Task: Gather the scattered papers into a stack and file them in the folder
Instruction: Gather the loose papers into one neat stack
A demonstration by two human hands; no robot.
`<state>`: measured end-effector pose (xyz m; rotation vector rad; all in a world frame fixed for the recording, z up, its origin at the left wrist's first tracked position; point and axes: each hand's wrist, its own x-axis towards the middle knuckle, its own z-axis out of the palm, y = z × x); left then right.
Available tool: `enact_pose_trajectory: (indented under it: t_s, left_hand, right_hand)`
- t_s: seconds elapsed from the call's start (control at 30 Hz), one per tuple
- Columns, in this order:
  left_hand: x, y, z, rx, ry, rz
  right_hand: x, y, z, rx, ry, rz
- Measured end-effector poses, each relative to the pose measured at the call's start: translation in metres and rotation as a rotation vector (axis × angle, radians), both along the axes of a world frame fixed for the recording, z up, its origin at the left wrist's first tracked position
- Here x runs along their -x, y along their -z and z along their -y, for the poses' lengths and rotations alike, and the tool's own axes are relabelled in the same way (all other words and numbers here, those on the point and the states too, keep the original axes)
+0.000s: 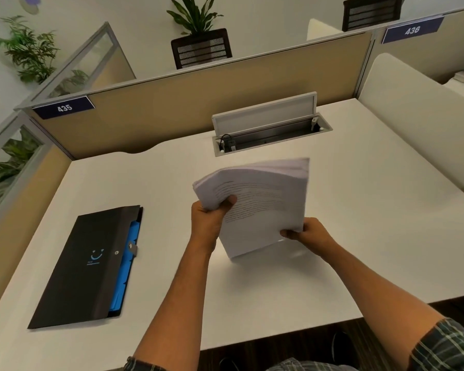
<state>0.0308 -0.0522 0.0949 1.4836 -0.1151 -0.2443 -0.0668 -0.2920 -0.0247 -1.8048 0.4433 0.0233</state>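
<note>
While both hands hold it off the white desk (359, 210), the stack of papers (260, 207) stands tilted on edge, its printed top sheet facing the person and its far edges fanned and a little blurred. The left hand (212, 215) grips the stack at its upper left corner, thumb curled over the printed face and fingers wrapped behind. The right hand (308, 232) pinches the lower right edge, thumb on the front and the remaining fingers hidden behind the sheets. The bottom corner of the stack hangs just above the desk between the two wrists; whether it touches the surface cannot be told.

Well to the left of the left hand lies the black folder (86, 266), flat on the desk, closed, with a small blue logo on its cover and a strap closure at its right edge. Bright blue dividers (127, 266) show along that right edge, on the side nearer the hands. The folder and the stack are well apart.

Beyond the hands, past the top of the stack, a cable hatch (271, 129) is set into the desk with its lid raised. Behind it runs a tan partition (172, 108) bearing a dark label reading 435 (64, 107) far off to the left, and another reading 436 (412, 30) to the right. Potted plants (196, 14) and dark chair backs (201, 48) rise behind the partition. Plaid sleeves (445, 346) cover the upper arms near the bottom edge.
</note>
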Motion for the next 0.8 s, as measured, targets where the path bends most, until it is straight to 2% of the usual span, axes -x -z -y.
enact_pose_trajectory:
  t_s: [0.1, 0.2, 0.33, 0.4, 0.47, 0.57, 0.7, 0.8]
  left_hand:
    - [-0.005, 0.007, -0.006, 0.148, -0.164, -0.113]
    - [-0.005, 0.017, -0.01, 0.404, -0.2, -0.25]
    - [-0.001, 0.033, -0.01, 0.597, -0.186, -0.374]
    - [0.002, 0.037, -0.008, 0.623, -0.176, -0.408]
    - [0.006, 0.039, -0.006, 0.621, -0.175, -0.432]
    - [0.012, 0.044, -0.007, 0.639, -0.166, -0.42]
    - [0.015, 0.05, -0.012, 0.582, -0.162, -0.429]
    - [0.018, 0.058, -0.018, 0.472, -0.182, -0.501]
  right_hand:
    - [0.006, -0.006, -0.001, -0.194, 0.241, 0.098]
    - [0.005, -0.018, -0.004, -0.451, 0.429, 0.214]
    - [-0.004, -0.035, -0.018, -0.626, 0.273, 0.256]
    - [-0.009, -0.042, -0.028, -0.746, 0.248, 0.278]
    - [-0.013, -0.046, -0.037, -0.86, 0.313, 0.302]
    - [-0.015, -0.045, -0.042, -0.936, 0.388, 0.282]
    - [-0.012, -0.043, -0.042, -0.91, 0.363, 0.169]
    - [-0.008, -0.044, -0.038, -0.815, 0.391, 0.165]
